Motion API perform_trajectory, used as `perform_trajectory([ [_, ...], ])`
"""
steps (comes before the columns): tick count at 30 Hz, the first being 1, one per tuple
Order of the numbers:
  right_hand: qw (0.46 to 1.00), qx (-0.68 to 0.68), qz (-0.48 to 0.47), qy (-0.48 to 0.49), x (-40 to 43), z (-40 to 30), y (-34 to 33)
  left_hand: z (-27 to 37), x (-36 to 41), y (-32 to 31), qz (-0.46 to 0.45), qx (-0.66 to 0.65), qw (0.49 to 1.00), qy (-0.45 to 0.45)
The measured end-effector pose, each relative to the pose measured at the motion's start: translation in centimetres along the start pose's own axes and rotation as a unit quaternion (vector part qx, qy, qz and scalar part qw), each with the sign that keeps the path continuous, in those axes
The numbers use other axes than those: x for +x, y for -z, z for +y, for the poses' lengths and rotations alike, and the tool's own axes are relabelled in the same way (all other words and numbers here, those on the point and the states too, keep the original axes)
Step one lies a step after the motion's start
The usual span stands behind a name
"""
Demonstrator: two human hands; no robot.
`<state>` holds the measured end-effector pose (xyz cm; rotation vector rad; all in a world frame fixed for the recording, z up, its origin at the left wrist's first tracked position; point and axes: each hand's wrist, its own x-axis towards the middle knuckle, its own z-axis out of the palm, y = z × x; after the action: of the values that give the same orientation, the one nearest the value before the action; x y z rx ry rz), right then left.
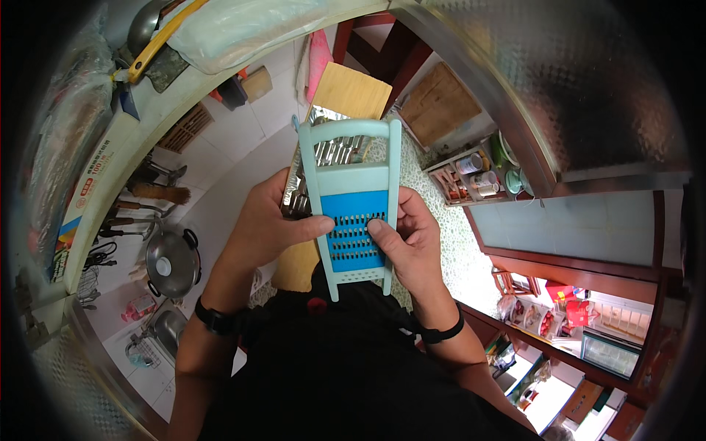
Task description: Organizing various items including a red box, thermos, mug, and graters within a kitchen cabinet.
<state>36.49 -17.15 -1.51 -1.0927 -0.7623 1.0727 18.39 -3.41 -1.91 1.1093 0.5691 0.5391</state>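
A plastic grater with a pale teal frame is held up in front of my body by both hands. Set into it is a blue plate with rows of small metal teeth. My left hand grips the left side, its thumb lying at the plate's edge. From the right, my right hand holds the frame, with its thumb on the teeth. The fingers behind the grater are partly hidden. Beyond it lies a wooden board, and a shiny silver ridged surface shows behind the frame; what it belongs to is unclear.
To the left are a lidded wok, hanging utensils and a sink. A rack with jars stands at right, below a brown board. Overhead, a shelf carries plastic bags and a yellow-handled tool.
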Motion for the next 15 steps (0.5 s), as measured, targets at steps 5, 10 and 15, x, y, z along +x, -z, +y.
perform_trajectory([
  [5,0.995,0.091,0.0,-0.028,0.3,0.3,0.5,-1.7,0.2,1.2,-0.013,-0.02,1.0,-0.019],
  [10,0.983,0.151,0.086,-0.063,0.8,0.3,1.0,-3.5,0.0,1.2,0.029,-0.028,0.999,-0.011],
  [15,0.984,0.145,0.079,-0.06,1.4,1.7,0.9,-5.7,0.4,1.1,0.057,0.004,0.998,0.013],
])
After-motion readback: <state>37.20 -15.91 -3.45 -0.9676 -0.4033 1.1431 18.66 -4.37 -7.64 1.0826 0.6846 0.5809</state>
